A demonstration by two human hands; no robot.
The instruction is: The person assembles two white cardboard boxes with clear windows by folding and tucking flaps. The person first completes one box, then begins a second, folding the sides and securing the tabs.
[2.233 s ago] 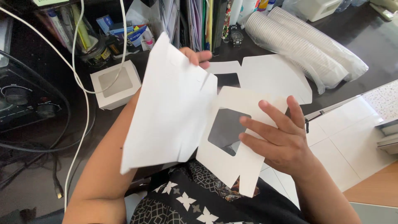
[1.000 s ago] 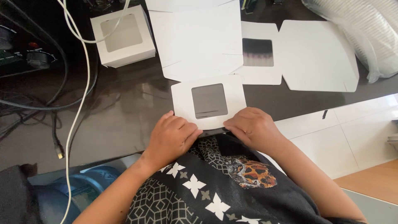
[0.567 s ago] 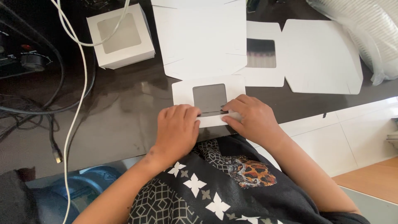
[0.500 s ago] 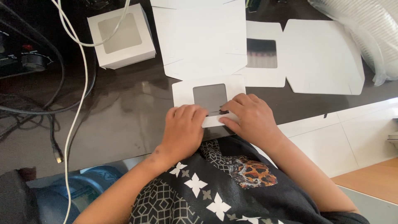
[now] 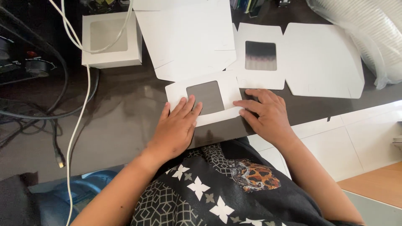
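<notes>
Flat on the dark table, a white box blank with a window is being pressed down by both hands at the near edge of the tabletop, just in front of the person's patterned clothing. The left hand is laid palm-down with its fingers spread and extended, their tips resting on the near-left part of the windowed panel; nothing is gripped by it. The right hand is likewise held open and flat, its fingertips pressed on the blank's near-right corner, with nothing pinched or enclosed.

A crease along the windowed panel appears to be what is being worked, judged from the way the card is pinned flat while the larger panel lies farther away. For the next move, firm and even pressure along the fold line would be called for, and the blank would need to be kept from sliding on the glossy surface.

Farther off and to the right, a second unfolded blank is lying flat. An assembled windowed box stands at the far left, crossed by a white cable. A bagged stack of white cups is seen at the far right.
</notes>
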